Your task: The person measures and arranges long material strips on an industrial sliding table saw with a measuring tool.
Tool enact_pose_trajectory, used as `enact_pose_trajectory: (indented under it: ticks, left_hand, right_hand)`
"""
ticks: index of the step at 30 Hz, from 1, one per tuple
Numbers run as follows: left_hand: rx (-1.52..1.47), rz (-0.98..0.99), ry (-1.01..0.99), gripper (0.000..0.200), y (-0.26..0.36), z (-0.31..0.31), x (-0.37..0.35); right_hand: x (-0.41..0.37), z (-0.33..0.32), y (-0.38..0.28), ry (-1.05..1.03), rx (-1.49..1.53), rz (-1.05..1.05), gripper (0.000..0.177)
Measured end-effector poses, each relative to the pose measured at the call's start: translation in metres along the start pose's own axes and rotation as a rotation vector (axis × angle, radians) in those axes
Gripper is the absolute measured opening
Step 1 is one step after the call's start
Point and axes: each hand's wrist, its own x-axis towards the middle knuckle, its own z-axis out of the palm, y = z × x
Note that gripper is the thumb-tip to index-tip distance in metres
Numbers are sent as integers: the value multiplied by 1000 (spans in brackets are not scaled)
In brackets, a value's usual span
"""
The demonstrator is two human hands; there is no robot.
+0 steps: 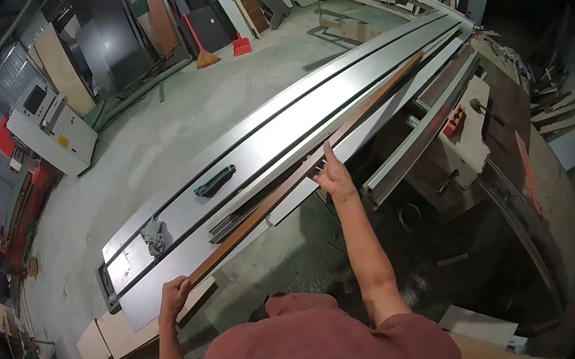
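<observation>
A long, narrow brown strip point(238, 240), apparently wood, runs diagonally along the near side of a long silver machine table point(264, 134). My left hand point(175, 298) is closed around its near end, just past the table's corner. Farther along, my right hand point(334, 175) grips the strip from the side, thumb up along it and fingers partly hidden. Thin dark strips point(244, 214) lie beside it on the table. A black and teal hand tool point(215, 180) and a crumpled grey cloth point(153, 236) rest on the metal surface.
Right of the table stands a machine section with a metal rail point(404, 150) and a red part point(454, 120). A white cabinet point(52, 128) stands at the left. A broom point(207, 59), red dustpan point(242, 45) and leaning panels occupy the back. Boards point(124, 335) lie below my left hand.
</observation>
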Motion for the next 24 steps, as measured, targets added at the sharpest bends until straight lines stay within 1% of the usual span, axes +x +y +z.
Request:
enact_pose_trajectory:
  ticks: [2, 3, 5, 6, 8, 9, 10, 12, 14, 15, 16, 17, 18, 19, 20, 22, 23, 24]
  left_hand:
    - [-63, -48, 95, 30, -22, -22, -22]
    - [-91, -98, 64, 34, -32, -34, -33]
    - [-115, -81, 71, 32, -70, -56, -54]
    - [-139, -61, 74, 31, -92, -68, -62]
    - [-192, -104, 0, 30, -131, -92, -82]
    - [-232, -104, -29, 30, -151, -102, -93]
    - [-275, -109, -59, 30, -168, -111, -103]
    - [-279, -127, -101, 29, -189, -126, -122]
    - [-302, -207, -196, 29, -215, -140, -141]
    - [-311, -218, -247, 28, -220, -146, -150]
    - [-314, -219, -256, 28, -232, -152, -158]
    - [-311, -223, -307, 28, -246, -156, -166]
    - [-312, -220, -355, 28, -251, -159, -169]
    - [-297, -244, -369, 26, -253, -161, -175]
    - [-308, -238, -367, 26, -260, -160, -179]
    - [-387, -329, -345, 25, -279, -156, -196]
    - [-380, -324, -305, 25, -293, -151, -201]
    - [-382, -332, -303, 25, -286, -154, -208]
  right_hand:
    - [-23, 21, 27, -1, 40, -4, 47]
    - [-34, 31, 42, -3, 36, -6, 47]
    - [-58, 50, 77, -60, 61, -11, 39]
    - [-70, 61, 93, -55, 62, -24, 39]
    - [-97, 77, 132, -30, -17, -37, 51]
    - [-108, 82, 152, -86, 6, -99, 49]
    - [-118, 85, 170, -65, -24, -100, 49]
    - [-154, 100, 194, -44, -92, -112, 38]
    - [-182, 110, 218, -5, -95, -122, 37]
    - [-195, 113, 230, 24, -85, -127, 36]
    - [-204, 105, 241, 32, -88, -128, 36]
    - [-210, 91, 250, 3, -137, -131, 35]
    - [-221, 100, 252, -32, -190, -139, 33]
    - [-236, 109, 258, 63, -75, -99, 31]
    - [-244, 106, 265, 59, -85, -103, 31]
    - [-258, 93, 276, 48, -190, -205, 30]
    - [-269, 103, 273, 128, -177, -94, 30]
    - [-276, 104, 275, 128, -179, -86, 30]
